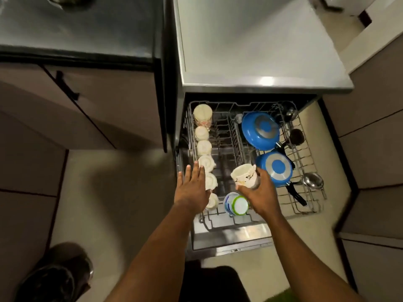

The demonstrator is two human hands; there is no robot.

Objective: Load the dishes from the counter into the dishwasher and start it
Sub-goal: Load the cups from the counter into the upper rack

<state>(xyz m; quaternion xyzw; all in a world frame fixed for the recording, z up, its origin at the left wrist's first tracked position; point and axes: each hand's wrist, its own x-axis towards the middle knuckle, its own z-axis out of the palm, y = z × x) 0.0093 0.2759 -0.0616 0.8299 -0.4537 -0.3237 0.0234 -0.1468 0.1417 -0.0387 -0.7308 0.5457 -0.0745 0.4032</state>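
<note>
The cup (pixel 243 175) is held in our right hand (pixel 260 194), over the middle of the dishwasher rack (pixel 305 153). Our left hand (pixel 192 186) is flat and open, over the near white cups (pixel 211 182) in the left row.

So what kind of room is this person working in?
Most likely a home kitchen: a pulled-out dishwasher rack holds upturned cups and blue pans, beside a dark countertop and cabinets.
</note>
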